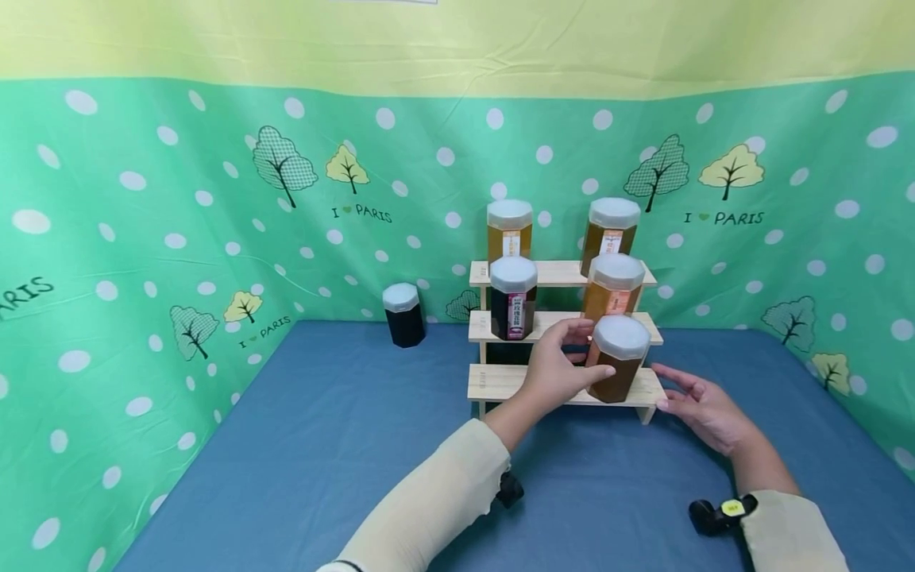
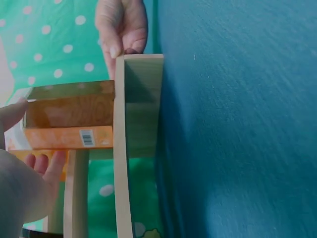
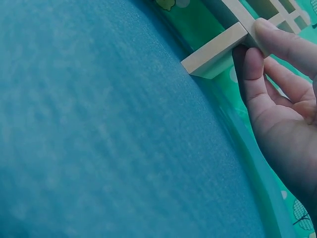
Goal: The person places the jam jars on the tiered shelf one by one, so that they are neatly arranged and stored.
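On the right end of the lowest step of a wooden three-step stand [image 1: 500, 383] is a brown jar [image 1: 613, 381] with a white lid. My left hand [image 1: 560, 367] holds this jar from its left side, thumb in front and fingers behind. In the left wrist view the jar [image 2: 69, 114] shows an orange label with a barcode, its base at the step board. At the stand's right end, my right hand [image 1: 704, 411] pinches the end of the lowest step between thumb and fingers. The right wrist view shows the thumb [image 3: 270, 32] on that wooden corner.
On the middle step stand a dark jar [image 1: 513, 306] and an amber jar [image 1: 608, 295]. The top step bears two more jars, left [image 1: 509, 230] and right [image 1: 608, 234]. A black jar [image 1: 404, 322] stands on the blue tablecloth [image 1: 329, 445], before the green curtain [image 1: 236, 183].
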`<state>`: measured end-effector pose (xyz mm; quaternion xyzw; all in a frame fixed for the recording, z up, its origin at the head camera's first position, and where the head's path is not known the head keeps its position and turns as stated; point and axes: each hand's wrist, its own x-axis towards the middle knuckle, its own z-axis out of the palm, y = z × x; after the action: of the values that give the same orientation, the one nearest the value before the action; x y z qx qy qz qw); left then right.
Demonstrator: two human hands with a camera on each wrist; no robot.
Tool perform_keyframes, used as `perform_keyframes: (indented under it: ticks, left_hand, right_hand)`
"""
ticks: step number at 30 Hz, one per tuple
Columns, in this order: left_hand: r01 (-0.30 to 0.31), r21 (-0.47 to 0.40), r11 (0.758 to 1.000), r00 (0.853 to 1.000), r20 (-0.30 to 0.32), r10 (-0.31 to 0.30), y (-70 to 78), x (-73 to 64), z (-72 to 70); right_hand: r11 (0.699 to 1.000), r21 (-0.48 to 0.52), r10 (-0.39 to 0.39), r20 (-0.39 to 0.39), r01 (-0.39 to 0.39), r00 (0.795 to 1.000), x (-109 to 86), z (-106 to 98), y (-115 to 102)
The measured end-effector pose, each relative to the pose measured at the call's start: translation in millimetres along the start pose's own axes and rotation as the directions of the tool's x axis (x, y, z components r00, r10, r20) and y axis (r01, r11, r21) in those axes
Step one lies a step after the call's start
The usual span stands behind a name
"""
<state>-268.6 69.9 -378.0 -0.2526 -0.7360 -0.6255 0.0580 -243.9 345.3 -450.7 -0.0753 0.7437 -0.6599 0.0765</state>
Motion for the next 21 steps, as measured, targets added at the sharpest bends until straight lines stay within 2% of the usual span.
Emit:
perform_keyframes:
  ticks: [3,8,21]
  left_hand:
    - [-0.039,-0.047,0.998,0.999,-0.005,0.039,0.3,-5.0,-7.8]
    - [-0.111,-0.037,0.993,0.994,0.006,0.111,2.7,-11.0,-18.9]
    - [-0.199,-0.061,0.978,0.971,0.124,0.205,12.0,-21.4,-53.3]
  right_hand:
    - [1.000,0.025,-0.010,0.004,0.010,1.000,0.5,0,1]
    - [1.000,0.022,-0.022,0.010,0.022,1.000,0.4,-1,2]
    - [1.000,-0.001,-0.017,0.009,0.017,1.000,-0.1,0,2]
